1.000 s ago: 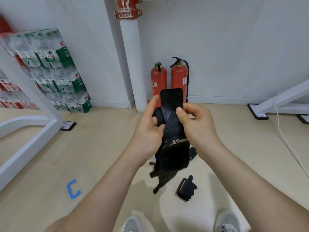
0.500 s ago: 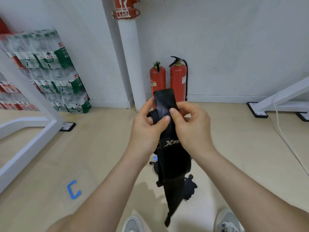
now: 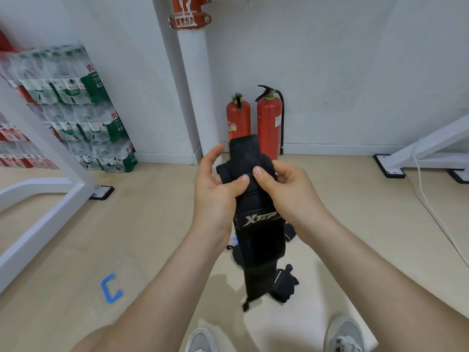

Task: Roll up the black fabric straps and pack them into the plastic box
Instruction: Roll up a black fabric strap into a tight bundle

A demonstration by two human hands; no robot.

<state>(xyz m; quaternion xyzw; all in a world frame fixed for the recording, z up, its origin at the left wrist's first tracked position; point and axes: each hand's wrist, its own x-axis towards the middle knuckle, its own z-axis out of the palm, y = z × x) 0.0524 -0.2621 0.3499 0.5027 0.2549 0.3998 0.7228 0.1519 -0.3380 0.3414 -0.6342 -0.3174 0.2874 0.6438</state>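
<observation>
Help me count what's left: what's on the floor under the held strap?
A black bundle lies by the hanging strap's lower end; more black fabric peeks out at its right edge. Whatever lies directly beneath is covered.

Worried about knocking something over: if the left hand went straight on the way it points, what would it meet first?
The left hand would probably meet the white pipe at the wall, beside the fire extinguishers; depth unclear.
</observation>
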